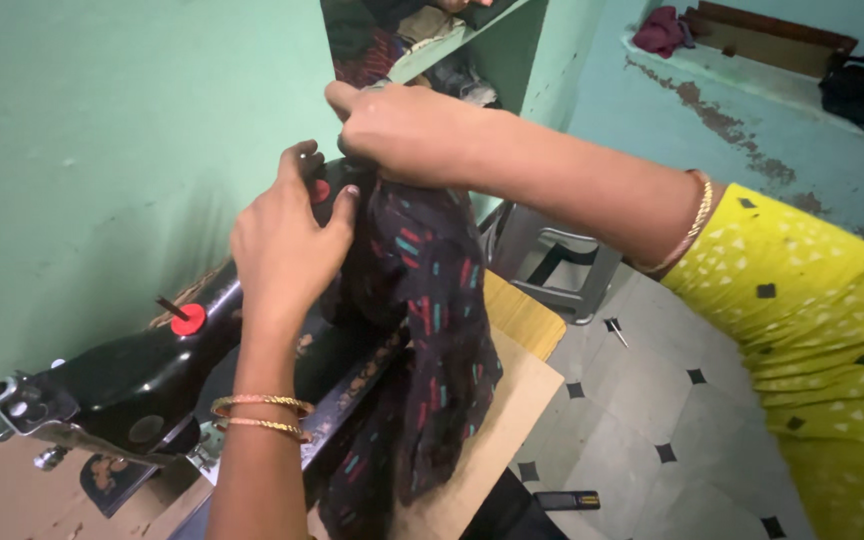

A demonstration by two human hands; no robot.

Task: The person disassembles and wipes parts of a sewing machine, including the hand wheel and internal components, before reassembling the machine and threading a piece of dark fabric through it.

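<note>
A black sewing machine (122, 375) stands on a wooden table (512, 400) by a green wall. A dark cloth (432, 310) with red and teal dashes hangs over the machine's right end and down past the table edge. My right hand (402, 130) is closed on the top of the cloth, holding it up above the machine. My left hand (287, 245) rests fingers spread on the machine's right end, touching the cloth near a red knob (321, 190). Both wrists wear gold bangles. The machine's wheel is hidden behind hand and cloth.
A red spool pin cap (188, 319) sits on top of the machine arm. A grey plastic stool (557, 265) stands on the tiled floor to the right. A shelf (432, 45) with folded clothes hangs above. A small dark object (567, 499) lies on the floor.
</note>
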